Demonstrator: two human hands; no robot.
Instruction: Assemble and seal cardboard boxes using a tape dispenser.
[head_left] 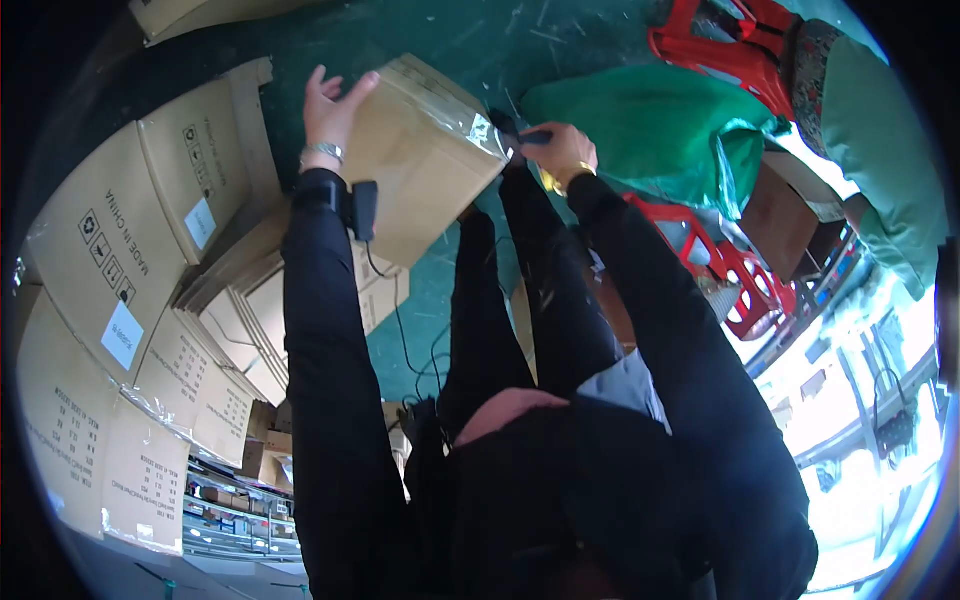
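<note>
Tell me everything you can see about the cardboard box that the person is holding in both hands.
The cardboard box is plain brown corrugated card, closed, with shiny clear tape across its right corner. It sits tilted above the green floor. The left hand presses flat on its left side; the right hand holds a small dark tool at the taped corner. Stacked cartons lie to its left.

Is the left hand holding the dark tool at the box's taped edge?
No, the left hand rests flat on the cardboard box, while the right hand grips the dark tool at its taped edge.
</note>
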